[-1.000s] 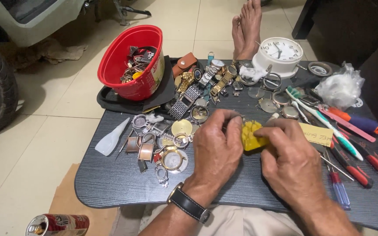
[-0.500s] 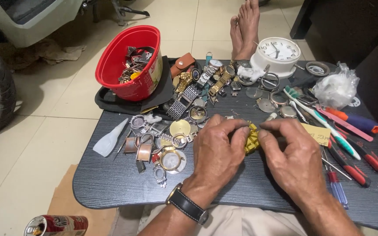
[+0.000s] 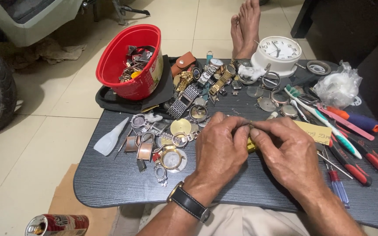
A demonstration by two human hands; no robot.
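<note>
We are pinching a small yellow piece [image 3: 252, 145] between both hands, left hand [image 3: 219, 150] and right hand [image 3: 285, 155] meeting fingertip to fingertip. It is lying well in front of the white clock [image 3: 277, 53], its long axis hidden by our fingers.

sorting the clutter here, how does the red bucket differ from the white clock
The red bucket is an open container tilted on its side, holding loose watch parts; the white clock is a closed round piece lying dial up. The bucket sits at the table's far left, the clock at the far right. Both are out of the hands' reach.
</note>
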